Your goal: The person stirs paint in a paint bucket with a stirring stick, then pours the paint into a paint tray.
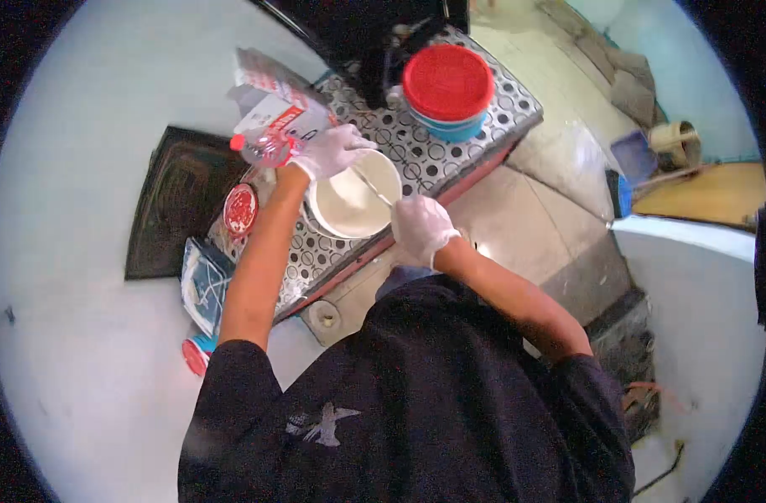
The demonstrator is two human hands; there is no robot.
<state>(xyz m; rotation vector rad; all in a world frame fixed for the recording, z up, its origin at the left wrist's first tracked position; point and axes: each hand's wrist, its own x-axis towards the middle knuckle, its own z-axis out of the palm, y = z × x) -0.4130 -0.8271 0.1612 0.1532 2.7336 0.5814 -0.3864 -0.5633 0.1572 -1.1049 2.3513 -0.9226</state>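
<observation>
A white bucket (pixel 355 201) holding a cream-coloured substance stands on a patterned tile counter (pixel 508 105). My left hand (pixel 334 152), in a white glove, is at the bucket's upper left rim; what its fingers hold, if anything, is unclear. The gloved right hand (pixel 422 226) is closed round the end of a thin stirring tool (pixel 373 186), which slants down into the bucket. Just left of my left hand lies a clear plastic bottle (pixel 264 149) with a red cap. Below the bottle is a round red lid (pixel 241 210) smeared with white.
A blue tub with a red lid (pixel 448 82) stands on the counter at the upper right. Behind the bottle is a printed box (pixel 274 113). A dark panel (pixel 177 201) lies at the left, and a blue container (pixel 633 155) is on the right.
</observation>
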